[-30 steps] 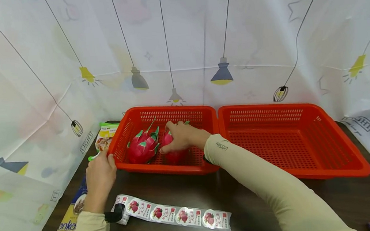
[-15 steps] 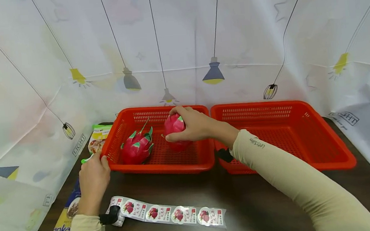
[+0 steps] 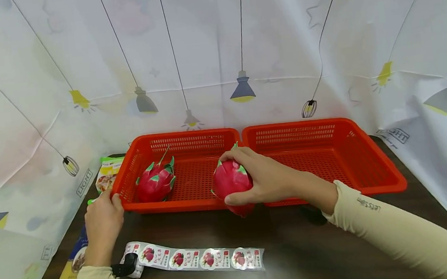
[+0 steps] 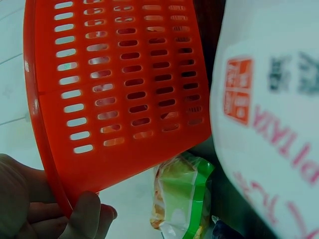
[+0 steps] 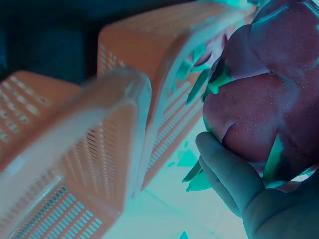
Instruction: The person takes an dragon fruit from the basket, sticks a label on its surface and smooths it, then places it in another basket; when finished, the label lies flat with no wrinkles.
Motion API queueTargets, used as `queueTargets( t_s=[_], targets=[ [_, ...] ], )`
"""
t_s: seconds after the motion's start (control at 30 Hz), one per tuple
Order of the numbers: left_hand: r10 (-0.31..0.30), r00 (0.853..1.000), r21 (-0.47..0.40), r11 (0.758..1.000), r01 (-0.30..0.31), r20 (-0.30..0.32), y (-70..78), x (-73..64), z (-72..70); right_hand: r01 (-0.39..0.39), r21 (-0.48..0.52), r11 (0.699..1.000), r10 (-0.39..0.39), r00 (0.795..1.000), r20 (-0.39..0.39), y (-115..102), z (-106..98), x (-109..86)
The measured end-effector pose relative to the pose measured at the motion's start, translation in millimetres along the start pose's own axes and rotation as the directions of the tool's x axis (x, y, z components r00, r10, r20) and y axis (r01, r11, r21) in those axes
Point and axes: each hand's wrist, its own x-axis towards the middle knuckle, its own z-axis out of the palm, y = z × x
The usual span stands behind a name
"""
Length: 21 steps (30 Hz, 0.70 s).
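My right hand (image 3: pixel 264 173) grips a pink dragon fruit (image 3: pixel 231 181) with green scales, held over the front right edge of the left red basket (image 3: pixel 197 205). In the right wrist view the fingers (image 5: pixel 229 169) curl against the fruit's (image 5: pixel 259 109) side. A second dragon fruit (image 3: pixel 155 183) with a thin green stem lies at the left in that basket. My left hand (image 3: pixel 103 218) pinches the basket's front left rim; in the left wrist view fingers and thumb (image 4: pixel 84 216) close over the rim beside the slotted wall (image 4: pixel 129 89).
To the right stands another red basket (image 3: pixel 329 157). A strip of round dragon fruit stickers (image 3: pixel 202 259) unrolls across the dark table (image 3: pixel 305 256) in front. A yellow and blue pack (image 3: pixel 65 277) and a green-topped packet (image 3: pixel 108 171) lie at the left. A printed white curtain (image 3: pixel 199 48) hangs behind.
My right hand has lifted the dragon fruit out of the left basket and brought it toward me and to the right. The left hand keeps its hold on the rim.
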Motion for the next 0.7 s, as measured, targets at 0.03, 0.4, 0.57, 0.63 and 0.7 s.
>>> queueTargets(
  t_s=[0.03, 0.4, 0.57, 0.63, 0.7],
  targets=[
    [-0.001, 1.0, -0.001, 1.0, 0.001, 0.002, -0.1, -0.6, 0.4, -0.002, -0.004, 1.0, 0.002, 1.0, 0.0, -1, 1, -7.2],
    [0.002, 1.0, -0.003, 1.0, -0.002, 0.026, -3.1, -5.1, 2.0, -0.059, -0.027, 0.998, 0.061, 0.995, 0.083, -8, 20, -81.6],
    [-0.004, 0.999, 0.001, 1.0, 0.004, 0.033, -0.9, -3.1, -1.2, -0.091, 0.023, 0.996, 0.088, 0.99, 0.113, -3, 27, -110.5],
    [0.003, 1.0, 0.002, 1.0, -0.003, 0.031, -0.6, -2.4, -2.6, -0.093, 0.037, 0.995, 0.089, 0.991, 0.104, 1, 32, -122.9],
    [0.015, 1.0, 0.001, 1.0, -0.015, 0.028, -1.0, -1.4, -2.7, -0.081, 0.043, 0.996, 0.077, 0.994, 0.082, 6, 39, -136.5]
  ],
)
